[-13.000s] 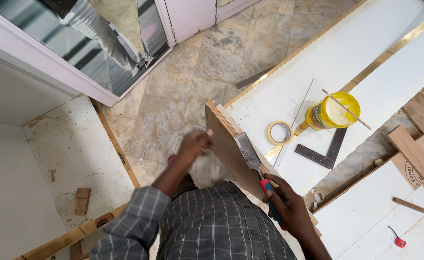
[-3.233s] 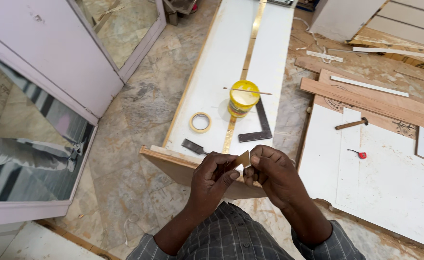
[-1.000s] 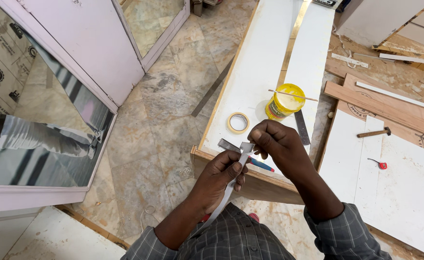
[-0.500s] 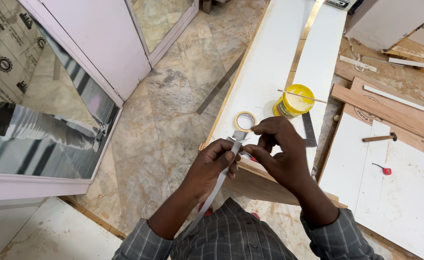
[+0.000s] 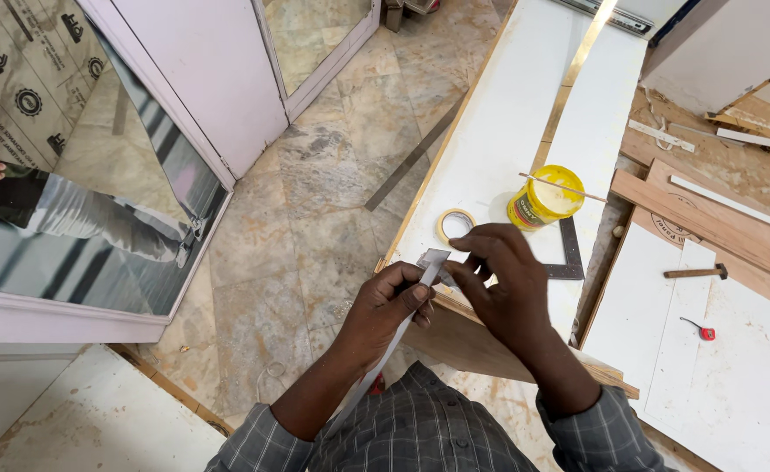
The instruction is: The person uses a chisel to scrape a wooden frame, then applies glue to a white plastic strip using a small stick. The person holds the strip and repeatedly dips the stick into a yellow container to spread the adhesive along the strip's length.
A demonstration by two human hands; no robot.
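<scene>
My left hand (image 5: pixel 389 306) grips a thin pale strip (image 5: pixel 395 336) that runs from between my hands down toward my lap. My right hand (image 5: pixel 497 271) pinches the strip's upper end (image 5: pixel 433 259) with its fingertips. Both hands hover over the near edge of a wooden board (image 5: pixel 481 336) that lies under a long white panel (image 5: pixel 507 131). A roll of tape (image 5: pixel 456 224) lies on the panel just beyond my hands. A yellow glue pot (image 5: pixel 542 197) with a stick across its top stands to the right of the roll.
A metal square (image 5: pixel 567 259) lies beside the pot. A hammer (image 5: pixel 695 273) and a small red-handled tool (image 5: pixel 700 329) rest on white sheets at the right. Wood planks (image 5: pixel 708 218) lie further right. A mirrored cabinet door (image 5: pixel 79 192) stands at the left over a stone floor (image 5: pixel 298 245).
My view has drifted, so the panel and pot sit higher and further right. My hands stay together on the strip, with the right fingers still working at its upper end.
</scene>
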